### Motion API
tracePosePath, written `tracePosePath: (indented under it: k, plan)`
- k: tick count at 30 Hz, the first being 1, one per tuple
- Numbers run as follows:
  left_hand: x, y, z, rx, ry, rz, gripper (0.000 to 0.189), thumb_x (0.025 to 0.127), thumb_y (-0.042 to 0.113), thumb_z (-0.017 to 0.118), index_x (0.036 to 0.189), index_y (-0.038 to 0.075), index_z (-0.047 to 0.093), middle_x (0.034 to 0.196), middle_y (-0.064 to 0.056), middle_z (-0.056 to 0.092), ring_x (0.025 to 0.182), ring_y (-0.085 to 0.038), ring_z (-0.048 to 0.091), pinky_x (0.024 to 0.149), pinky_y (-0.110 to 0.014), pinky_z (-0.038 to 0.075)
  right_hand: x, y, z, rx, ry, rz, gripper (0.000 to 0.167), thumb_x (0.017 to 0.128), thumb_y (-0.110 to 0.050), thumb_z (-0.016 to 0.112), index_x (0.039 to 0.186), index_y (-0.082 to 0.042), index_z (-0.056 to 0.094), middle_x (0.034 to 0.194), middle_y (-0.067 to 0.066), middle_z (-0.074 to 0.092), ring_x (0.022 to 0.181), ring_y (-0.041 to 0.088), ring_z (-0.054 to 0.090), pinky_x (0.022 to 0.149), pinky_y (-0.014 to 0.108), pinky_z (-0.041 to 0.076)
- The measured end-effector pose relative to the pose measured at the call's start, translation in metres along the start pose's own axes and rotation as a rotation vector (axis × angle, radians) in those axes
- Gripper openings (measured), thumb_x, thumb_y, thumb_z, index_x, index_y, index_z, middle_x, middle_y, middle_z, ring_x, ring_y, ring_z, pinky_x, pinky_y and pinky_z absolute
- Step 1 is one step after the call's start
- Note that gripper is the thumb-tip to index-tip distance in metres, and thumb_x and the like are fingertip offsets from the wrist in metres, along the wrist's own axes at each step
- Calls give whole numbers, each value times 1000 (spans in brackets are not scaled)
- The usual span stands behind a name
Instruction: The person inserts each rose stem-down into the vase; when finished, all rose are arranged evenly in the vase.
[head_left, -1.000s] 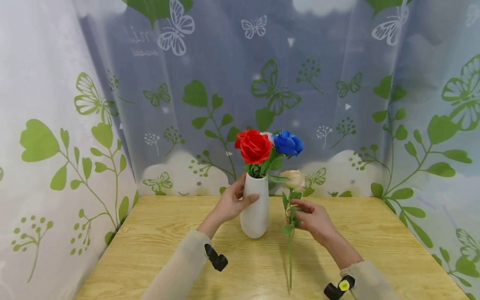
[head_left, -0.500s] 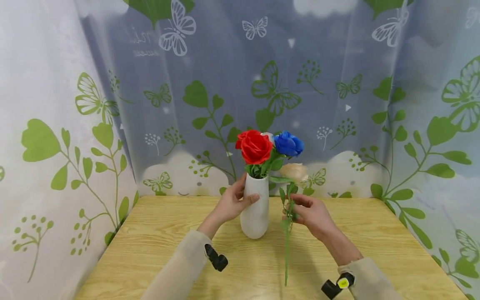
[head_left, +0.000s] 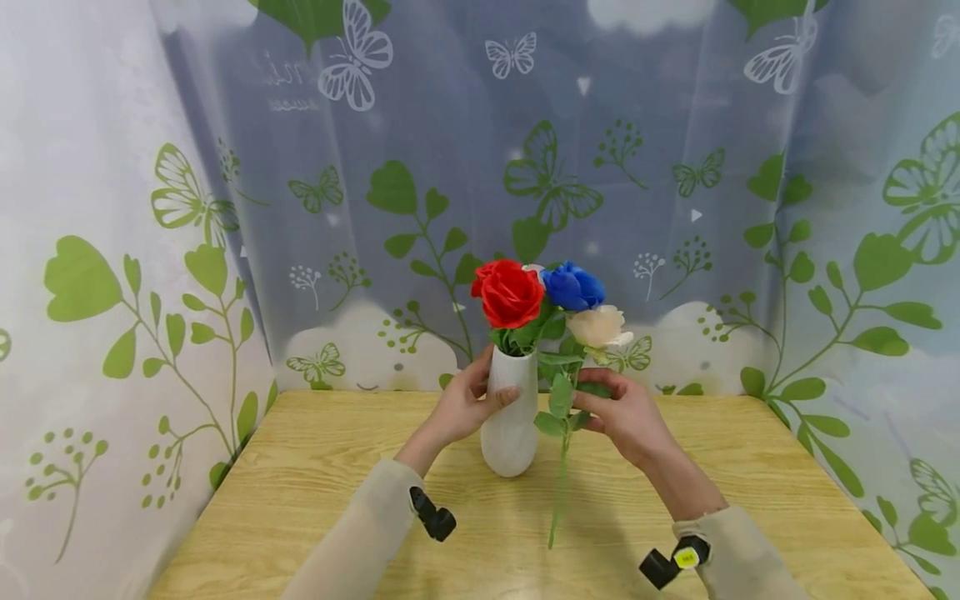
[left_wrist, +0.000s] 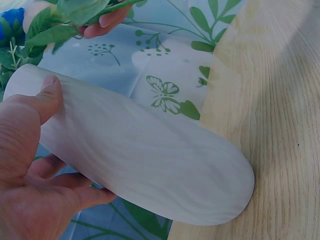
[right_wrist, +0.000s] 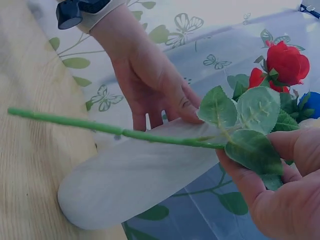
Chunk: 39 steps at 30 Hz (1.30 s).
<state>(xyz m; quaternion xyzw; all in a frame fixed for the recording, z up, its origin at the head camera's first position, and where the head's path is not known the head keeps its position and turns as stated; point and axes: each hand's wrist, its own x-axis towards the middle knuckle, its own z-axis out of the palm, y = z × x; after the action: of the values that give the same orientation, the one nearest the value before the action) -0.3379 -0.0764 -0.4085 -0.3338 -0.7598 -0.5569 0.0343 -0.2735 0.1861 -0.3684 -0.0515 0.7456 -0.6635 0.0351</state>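
A white vase (head_left: 512, 433) stands upright on the table, gripped around its upper part by my left hand (head_left: 468, 404). The left wrist view shows the thumb across the vase (left_wrist: 140, 150) and fingers behind it. Red roses (head_left: 510, 293), a blue rose (head_left: 573, 286) and a partly hidden white flower rise from its mouth. To its right, my right hand (head_left: 626, 417) pinches the leafy stem of a cream rose (head_left: 598, 327). This stem (right_wrist: 90, 124) slants, its lower end free of the table, and crosses in front of the vase in the right wrist view.
The wooden table (head_left: 337, 467) extends to both sides and in front of the vase. A patterned curtain (head_left: 450, 125) with leaves and butterflies hangs behind it and along both sides. Each sleeve carries a black wrist camera (head_left: 433, 515).
The cream rose has risen and its stem has tilted, the lower end swinging left toward the vase. My right hand has moved slightly up. My left hand and the vase have stayed put.
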Motion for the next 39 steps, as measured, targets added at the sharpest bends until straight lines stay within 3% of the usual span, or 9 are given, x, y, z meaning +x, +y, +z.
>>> tracePosePath:
  k: [5,10,15,21,29,35,39]
  plan:
    - [0,-1,0,0,2,-7,85,103,15,70,171,20,19,170,-9,38,144,-34,55,113,-52,51,-1,-5,1,31,33,-41,39,104,-13,66,138,1,54,128,0,61,92,5,65,77,25,58]
    - [1,-1,0,8,9,4,85,103,14,71,171,19,19,169,-10,40,143,-35,55,112,-53,51,-1,-18,1,205,96,-101,17,104,-7,65,120,-13,61,105,-12,65,91,6,64,75,23,58]
    - [2,-2,0,8,15,11,86,102,13,71,171,19,20,168,-10,42,142,-35,57,111,-53,52,0,-38,0,380,197,-193,24,104,-1,64,103,-24,67,93,-12,67,89,6,65,71,23,55]
    - [0,-1,0,4,11,-8,84,103,15,71,170,17,21,168,-10,41,141,-37,58,111,-53,52,4,-53,-6,514,270,-277,24,102,2,65,96,-21,69,90,-9,69,83,8,69,71,23,59]
    - [-1,-2,1,22,12,-7,83,103,13,70,170,12,21,169,-13,39,139,-38,59,110,-53,53,9,-65,-16,718,350,-341,27,99,10,64,89,-15,70,84,-3,69,69,11,67,60,23,57]
    - [-1,-2,0,7,8,-21,85,103,19,71,171,18,20,171,-7,37,144,-35,55,113,-53,50,10,-74,-20,793,412,-380,22,96,10,69,89,-11,68,89,1,65,76,14,67,62,25,59]
    - [-1,-1,-1,3,4,-22,85,103,18,71,171,17,19,171,-7,35,145,-35,54,114,-53,50,12,-77,-23,788,472,-426,21,94,10,72,91,-10,69,89,1,66,81,15,69,66,27,62]
